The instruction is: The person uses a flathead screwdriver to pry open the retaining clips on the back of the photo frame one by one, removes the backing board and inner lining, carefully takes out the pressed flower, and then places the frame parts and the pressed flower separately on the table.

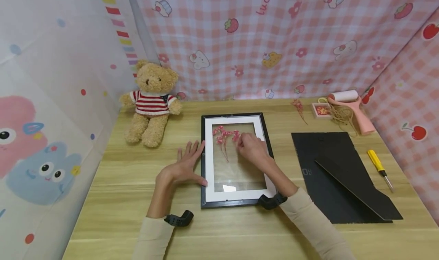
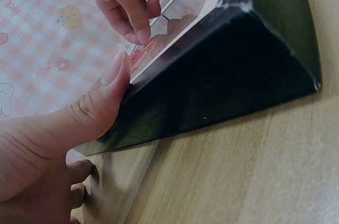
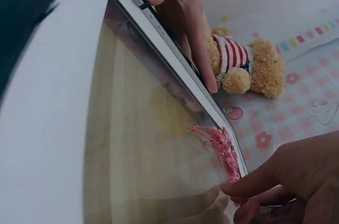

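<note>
A black picture frame [image 1: 240, 196] with a white mat lies flat on the wooden table, glass up. A pink dried flower sprig [image 1: 223, 135] rests on the glass near the top. My right hand [image 1: 252, 147] is over the glass, finger and thumb pinching the sprig's blooms [image 3: 222, 147]. My left hand [image 1: 185, 165] lies beside the frame's left edge with straight fingers, and its thumb [image 2: 100, 102] presses against the frame's dark side [image 2: 222, 75]. In the left wrist view the right hand [image 2: 130, 1] has curled fingers, tips down on the glass.
A teddy bear [image 1: 151, 104] sits at the back left. To the right lie the black backing board with its stand [image 1: 337, 172] and a yellow screwdriver [image 1: 378, 166]. At the back right are a pink roller [image 1: 350, 104], twine [image 1: 341, 115], a small box [image 1: 321, 109] and another sprig [image 1: 299, 107]. Cloth walls enclose the table.
</note>
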The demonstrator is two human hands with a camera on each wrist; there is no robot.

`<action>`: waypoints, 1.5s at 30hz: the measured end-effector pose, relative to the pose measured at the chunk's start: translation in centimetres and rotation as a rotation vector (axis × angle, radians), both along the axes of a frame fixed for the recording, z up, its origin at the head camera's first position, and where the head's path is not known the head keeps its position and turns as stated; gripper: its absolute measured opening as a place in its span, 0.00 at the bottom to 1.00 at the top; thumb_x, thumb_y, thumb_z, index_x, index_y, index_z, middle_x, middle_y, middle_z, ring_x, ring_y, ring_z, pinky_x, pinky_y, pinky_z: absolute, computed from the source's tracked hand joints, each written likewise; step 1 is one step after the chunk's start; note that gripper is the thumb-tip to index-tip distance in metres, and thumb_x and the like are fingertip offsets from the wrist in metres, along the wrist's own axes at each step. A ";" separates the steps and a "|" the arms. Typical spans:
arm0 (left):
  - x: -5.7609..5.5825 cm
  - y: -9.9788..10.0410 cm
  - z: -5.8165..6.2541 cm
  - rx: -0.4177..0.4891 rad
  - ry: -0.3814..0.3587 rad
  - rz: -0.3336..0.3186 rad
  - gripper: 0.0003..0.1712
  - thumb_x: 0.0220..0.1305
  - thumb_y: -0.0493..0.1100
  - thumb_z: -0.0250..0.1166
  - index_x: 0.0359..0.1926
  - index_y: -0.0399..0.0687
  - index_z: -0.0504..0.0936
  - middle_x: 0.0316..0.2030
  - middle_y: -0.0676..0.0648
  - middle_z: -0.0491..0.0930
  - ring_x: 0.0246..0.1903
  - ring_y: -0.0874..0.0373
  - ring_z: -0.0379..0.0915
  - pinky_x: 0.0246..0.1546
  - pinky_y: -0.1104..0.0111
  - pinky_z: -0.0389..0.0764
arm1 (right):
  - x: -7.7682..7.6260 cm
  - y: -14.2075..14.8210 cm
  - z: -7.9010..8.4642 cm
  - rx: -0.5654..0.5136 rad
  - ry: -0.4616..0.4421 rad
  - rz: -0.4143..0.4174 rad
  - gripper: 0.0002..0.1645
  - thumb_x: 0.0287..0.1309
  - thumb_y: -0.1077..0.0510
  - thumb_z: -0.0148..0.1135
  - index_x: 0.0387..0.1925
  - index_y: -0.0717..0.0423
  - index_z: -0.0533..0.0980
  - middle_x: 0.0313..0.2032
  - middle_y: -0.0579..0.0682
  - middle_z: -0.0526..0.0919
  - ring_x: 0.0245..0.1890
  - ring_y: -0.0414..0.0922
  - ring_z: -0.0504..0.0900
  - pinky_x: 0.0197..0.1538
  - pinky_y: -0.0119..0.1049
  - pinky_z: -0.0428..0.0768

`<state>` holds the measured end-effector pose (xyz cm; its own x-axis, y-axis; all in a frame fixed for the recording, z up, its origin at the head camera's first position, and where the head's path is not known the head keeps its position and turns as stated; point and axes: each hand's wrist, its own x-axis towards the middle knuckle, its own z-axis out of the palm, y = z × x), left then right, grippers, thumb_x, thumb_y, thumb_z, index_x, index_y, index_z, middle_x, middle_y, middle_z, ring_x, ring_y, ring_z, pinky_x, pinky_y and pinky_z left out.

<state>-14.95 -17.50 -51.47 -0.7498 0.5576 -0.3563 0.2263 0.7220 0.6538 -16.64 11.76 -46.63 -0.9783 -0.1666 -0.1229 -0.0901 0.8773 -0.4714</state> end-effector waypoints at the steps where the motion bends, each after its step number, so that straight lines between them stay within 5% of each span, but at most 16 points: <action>1: 0.0 0.0 -0.1 -0.002 0.001 -0.001 0.88 0.51 0.65 0.86 0.89 0.61 0.25 0.88 0.43 0.18 0.85 0.43 0.05 0.81 0.38 0.13 | -0.3 0.2 -0.6 -0.004 -0.005 -0.002 0.09 0.59 0.71 0.61 0.29 0.56 0.80 0.32 0.50 0.83 0.28 0.45 0.77 0.28 0.38 0.75; 7: 0.1 0.1 0.0 -0.011 0.005 -0.008 0.88 0.53 0.65 0.85 0.89 0.59 0.25 0.88 0.42 0.18 0.85 0.42 0.06 0.81 0.37 0.13 | -2.4 1.0 -3.5 0.049 -0.020 -0.011 0.15 0.54 0.69 0.57 0.18 0.49 0.72 0.29 0.49 0.79 0.25 0.45 0.73 0.26 0.42 0.74; 15: 0.7 0.2 1.0 -0.016 0.017 -0.007 0.86 0.55 0.62 0.85 0.89 0.58 0.24 0.88 0.42 0.18 0.85 0.42 0.06 0.81 0.38 0.13 | -2.4 0.1 -3.0 0.070 -0.009 -0.051 0.16 0.54 0.66 0.58 0.15 0.48 0.71 0.33 0.51 0.85 0.29 0.51 0.79 0.41 0.59 0.85; 23: 0.5 0.4 0.9 -0.013 0.004 -0.010 0.87 0.55 0.64 0.84 0.89 0.58 0.24 0.87 0.42 0.18 0.85 0.42 0.05 0.80 0.38 0.12 | -3.6 2.9 -5.8 -0.022 -0.050 -0.032 0.16 0.62 0.59 0.61 0.17 0.45 0.77 0.24 0.47 0.81 0.26 0.46 0.76 0.28 0.45 0.76; 27: 0.5 0.4 1.0 0.000 0.000 -0.011 0.87 0.54 0.64 0.85 0.89 0.56 0.25 0.87 0.40 0.18 0.85 0.41 0.05 0.80 0.38 0.12 | -2.7 4.2 -3.2 -0.164 -0.082 -0.038 0.08 0.67 0.60 0.65 0.33 0.57 0.86 0.34 0.55 0.88 0.31 0.47 0.79 0.33 0.41 0.78; 32: 0.7 0.4 1.4 0.019 -0.004 -0.004 0.86 0.54 0.63 0.85 0.89 0.53 0.26 0.87 0.39 0.19 0.85 0.40 0.06 0.80 0.38 0.11 | -1.5 6.0 1.1 -0.318 -0.126 -0.106 0.11 0.73 0.64 0.65 0.45 0.71 0.86 0.39 0.60 0.87 0.34 0.45 0.77 0.36 0.34 0.75; 37: 0.5 0.3 1.1 0.009 0.006 -0.011 0.86 0.54 0.64 0.84 0.89 0.56 0.25 0.87 0.41 0.18 0.85 0.42 0.05 0.80 0.38 0.12 | -2.6 10.2 1.9 -0.306 -0.083 -0.187 0.15 0.76 0.60 0.64 0.46 0.73 0.85 0.37 0.59 0.86 0.32 0.43 0.77 0.33 0.33 0.73; 42: 0.5 0.3 0.9 -0.001 0.013 -0.009 0.86 0.55 0.64 0.84 0.89 0.57 0.25 0.87 0.42 0.17 0.85 0.42 0.05 0.80 0.38 0.12 | -4.3 14.8 1.0 -0.245 -0.081 -0.252 0.17 0.77 0.59 0.65 0.47 0.75 0.85 0.32 0.58 0.86 0.28 0.41 0.76 0.31 0.35 0.74; 45: 0.7 0.2 1.0 -0.007 0.015 -0.009 0.86 0.55 0.63 0.84 0.89 0.56 0.24 0.87 0.42 0.17 0.85 0.41 0.05 0.81 0.38 0.13 | -5.3 17.2 -0.1 -0.212 -0.070 -0.250 0.18 0.74 0.58 0.64 0.36 0.73 0.86 0.24 0.53 0.82 0.24 0.42 0.74 0.29 0.36 0.72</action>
